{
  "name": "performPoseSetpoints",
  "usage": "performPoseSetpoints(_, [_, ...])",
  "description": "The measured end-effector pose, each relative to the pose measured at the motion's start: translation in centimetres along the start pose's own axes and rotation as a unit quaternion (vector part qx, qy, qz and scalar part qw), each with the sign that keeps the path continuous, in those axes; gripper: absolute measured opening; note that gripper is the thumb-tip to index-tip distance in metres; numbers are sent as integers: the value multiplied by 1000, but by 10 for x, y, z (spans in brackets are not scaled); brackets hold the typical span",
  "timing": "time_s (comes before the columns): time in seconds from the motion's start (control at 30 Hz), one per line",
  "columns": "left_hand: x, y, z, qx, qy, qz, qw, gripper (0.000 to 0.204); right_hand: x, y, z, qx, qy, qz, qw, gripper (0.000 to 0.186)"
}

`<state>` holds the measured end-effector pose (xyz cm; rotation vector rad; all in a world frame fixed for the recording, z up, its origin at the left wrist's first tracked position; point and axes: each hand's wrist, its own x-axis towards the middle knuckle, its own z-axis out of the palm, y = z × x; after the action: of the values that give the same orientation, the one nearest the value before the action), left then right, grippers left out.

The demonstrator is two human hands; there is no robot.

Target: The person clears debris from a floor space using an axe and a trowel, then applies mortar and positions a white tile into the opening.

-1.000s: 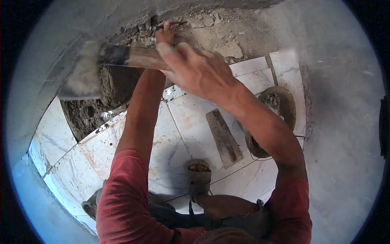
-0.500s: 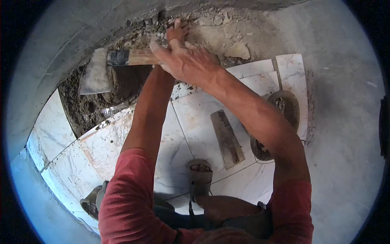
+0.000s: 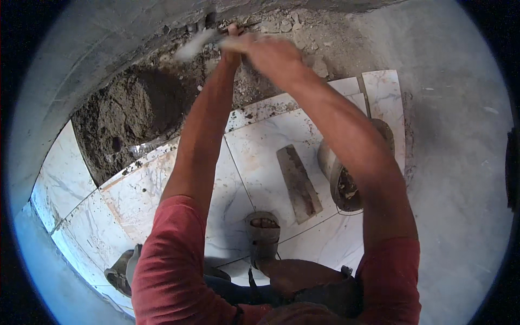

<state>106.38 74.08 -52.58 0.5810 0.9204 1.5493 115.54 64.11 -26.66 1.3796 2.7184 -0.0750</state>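
My right hand (image 3: 271,54) grips the wooden handle of a hatchet-like tool, whose pale metal head (image 3: 192,47) is blurred, near the foot of the concrete wall (image 3: 124,40). Behind it my left hand (image 3: 233,31), partly hidden, holds a thin dark rod (image 3: 248,25), apparently a chisel, among rubble. To the lower left, a patch of wet grey mortar (image 3: 130,111) borders white marbled tiles (image 3: 249,151). The rod's lower end cannot be made out.
A long grey trowel-like plate (image 3: 298,184) lies on the tiles. A bucket-like container (image 3: 346,187) with mortar sits under my right arm. My sandalled foot (image 3: 264,225) is below centre, another grey object (image 3: 119,271) lower left. Bare concrete (image 3: 455,162) runs along the right.
The hatchet head has swung up and rightward from over the mortar to beside my left hand, blurred by motion. My right hand has risen toward the wall.
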Motion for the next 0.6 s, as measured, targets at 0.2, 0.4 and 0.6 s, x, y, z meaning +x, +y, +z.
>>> performPoseSetpoints(0.2, [-7, 4, 8, -84, 49, -82, 992, 29, -5, -21, 1, 141, -63, -39, 987, 25])
performPoseSetpoints(0.4, [-53, 9, 18, -62, 16, -10, 998, 29, -9, -40, -4, 116, 85, -255, 956, 37])
performPoseSetpoints(0.6, [-35, 2, 29, -18, 32, -1, 999, 27, 5, -14, 1, -22, -40, -8, 999, 46])
